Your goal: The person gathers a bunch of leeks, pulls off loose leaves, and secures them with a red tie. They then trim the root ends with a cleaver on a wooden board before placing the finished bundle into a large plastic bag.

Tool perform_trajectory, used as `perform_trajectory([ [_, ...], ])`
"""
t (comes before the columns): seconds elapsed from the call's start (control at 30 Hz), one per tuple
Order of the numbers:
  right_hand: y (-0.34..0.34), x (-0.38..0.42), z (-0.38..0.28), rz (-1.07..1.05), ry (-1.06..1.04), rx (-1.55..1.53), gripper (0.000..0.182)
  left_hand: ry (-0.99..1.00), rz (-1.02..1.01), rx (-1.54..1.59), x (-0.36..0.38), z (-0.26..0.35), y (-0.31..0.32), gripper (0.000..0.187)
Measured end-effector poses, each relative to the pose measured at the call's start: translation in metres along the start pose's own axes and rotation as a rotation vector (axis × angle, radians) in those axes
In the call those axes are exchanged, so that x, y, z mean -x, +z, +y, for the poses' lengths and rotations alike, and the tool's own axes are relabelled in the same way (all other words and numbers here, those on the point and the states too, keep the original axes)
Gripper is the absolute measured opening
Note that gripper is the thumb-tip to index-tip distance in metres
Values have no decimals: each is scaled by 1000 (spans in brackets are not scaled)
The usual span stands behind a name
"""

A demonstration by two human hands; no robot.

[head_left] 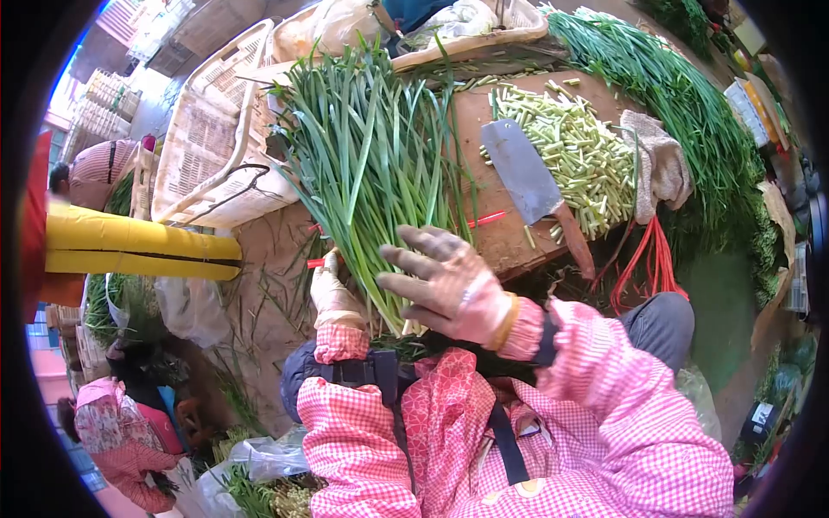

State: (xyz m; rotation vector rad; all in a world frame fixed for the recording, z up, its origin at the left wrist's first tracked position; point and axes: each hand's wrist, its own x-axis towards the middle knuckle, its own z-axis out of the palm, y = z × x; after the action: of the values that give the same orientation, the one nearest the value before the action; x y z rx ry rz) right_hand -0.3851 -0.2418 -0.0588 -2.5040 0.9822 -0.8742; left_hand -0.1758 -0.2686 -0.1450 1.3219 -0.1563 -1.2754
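A large bundle of long green stalks (358,164) lies across the wooden board (475,129), its pale ends toward me. My right hand (445,281), in a worn glove, is over the lower stalks with its fingers spread. Left of the bundle, my left hand (332,289) is closed around the end of a red strip (316,262); its fingers are partly hidden. Another piece of red strip (486,219) shows right of the stalks. A cleaver (522,173) rests on the board beside a heap of cut pale stalk pieces (579,155).
Plastic crates (207,129) stand at the upper left, near a yellow padded beam (138,246). More greens (682,121), a cloth (661,164) and red strips (652,268) lie on the right. Another person (129,440) is at the lower left.
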Motion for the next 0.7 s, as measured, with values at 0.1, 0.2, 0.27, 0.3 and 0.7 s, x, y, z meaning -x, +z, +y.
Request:
perform_trajectory([
  [0.1,38,-14,3,-25,0,58,46,0,-33,-33,-1,1,0,20],
  [0.2,20,-8,3,69,31,-69,44,47,-54,-8,1,-3,-1,17],
  [0.27,11,8,35,367,111,-493,37,60,26,-114,-13,-7,-7,17],
  [0.3,2,23,44,452,260,-376,34,63,47,-155,-18,-9,-12,17],
  [0.7,-20,25,101,-478,731,178,22,73,9,-66,-16,-7,-12,21],
])
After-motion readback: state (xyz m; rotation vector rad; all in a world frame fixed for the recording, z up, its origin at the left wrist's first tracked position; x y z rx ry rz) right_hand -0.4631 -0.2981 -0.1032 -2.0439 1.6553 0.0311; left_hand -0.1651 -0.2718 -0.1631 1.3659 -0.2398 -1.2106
